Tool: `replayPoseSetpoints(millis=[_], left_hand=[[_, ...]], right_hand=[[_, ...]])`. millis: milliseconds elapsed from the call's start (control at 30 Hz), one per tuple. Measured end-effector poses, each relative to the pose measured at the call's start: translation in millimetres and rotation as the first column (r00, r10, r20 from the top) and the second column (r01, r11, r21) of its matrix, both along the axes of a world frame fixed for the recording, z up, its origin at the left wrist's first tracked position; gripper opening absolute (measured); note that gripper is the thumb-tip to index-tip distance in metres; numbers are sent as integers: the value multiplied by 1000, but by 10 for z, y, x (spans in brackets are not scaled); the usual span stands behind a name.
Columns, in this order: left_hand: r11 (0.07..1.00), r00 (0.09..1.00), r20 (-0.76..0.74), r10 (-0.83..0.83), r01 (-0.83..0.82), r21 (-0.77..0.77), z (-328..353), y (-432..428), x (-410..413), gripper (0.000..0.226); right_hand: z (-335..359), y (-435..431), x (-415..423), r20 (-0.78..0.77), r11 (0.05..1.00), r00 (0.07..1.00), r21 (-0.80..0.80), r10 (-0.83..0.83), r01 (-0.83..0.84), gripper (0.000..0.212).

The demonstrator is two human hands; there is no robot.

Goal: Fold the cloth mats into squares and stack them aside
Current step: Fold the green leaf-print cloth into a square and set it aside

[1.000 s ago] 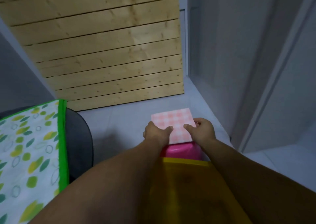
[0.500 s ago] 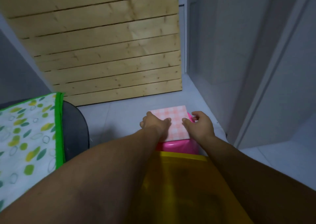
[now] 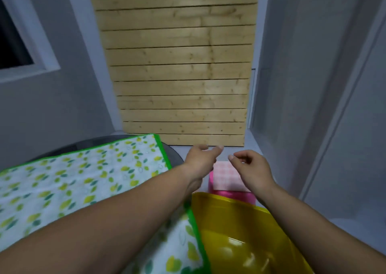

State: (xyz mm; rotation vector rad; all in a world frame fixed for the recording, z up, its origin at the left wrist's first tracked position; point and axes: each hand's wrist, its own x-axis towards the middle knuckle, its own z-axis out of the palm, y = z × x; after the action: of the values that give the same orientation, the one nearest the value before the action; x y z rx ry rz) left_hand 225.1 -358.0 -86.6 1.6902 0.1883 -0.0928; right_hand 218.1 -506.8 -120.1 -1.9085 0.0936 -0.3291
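A pink checked cloth mat (image 3: 227, 176), folded into a square, lies on a pink stool (image 3: 236, 196). Both hands hover above it and hold nothing. My left hand (image 3: 200, 158) has its fingers stretched forward and relaxed. My right hand (image 3: 250, 165) has loosely curled fingers. A white cloth mat with a leaf print and a green border (image 3: 83, 177) lies spread flat on a dark round table (image 3: 173, 154) at the left, partly under my left forearm.
A yellow plastic stool or bin (image 3: 240, 232) stands close in front of me, just before the pink stool. A wooden slat panel (image 3: 179, 75) leans against the wall ahead. Grey walls and a door frame (image 3: 338, 106) close in the right side.
Both hands have let go of the folded pink mat and lifted off it. The view has swung up and to the left, so more of the leaf-print mat shows.
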Motion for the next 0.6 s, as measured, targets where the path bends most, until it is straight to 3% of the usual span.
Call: replayPoseSetpoints(millis=[67,133,200,267,433,600], left_hand=[[997,993,119,-2,-7,71,296,455,-343,41],[954,974,224,-33,-35,296,499,1001,-712,23],[857,970,227,-86,-45,514,577,1556,-1106,19],[776,983,153,-102,-18,630,519,2070,-1516,18],[679,988,11,-153,97,727,229,2858,-2405,18],[680,970,74,-232,107,725,-41,3121,-2885,19]], right_hand=[[251,254,-298,4,996,996,-15,94,-93,15],[478,536,-605,-38,968,972,-87,233,-235,12],[636,836,-888,-120,878,907,-230,403,-420,11],[723,1163,-1153,-208,723,813,-374,544,-580,11],[769,1906,-1653,-330,369,606,-557,724,-744,26],[560,2323,-1887,-372,298,496,-476,785,-827,29]])
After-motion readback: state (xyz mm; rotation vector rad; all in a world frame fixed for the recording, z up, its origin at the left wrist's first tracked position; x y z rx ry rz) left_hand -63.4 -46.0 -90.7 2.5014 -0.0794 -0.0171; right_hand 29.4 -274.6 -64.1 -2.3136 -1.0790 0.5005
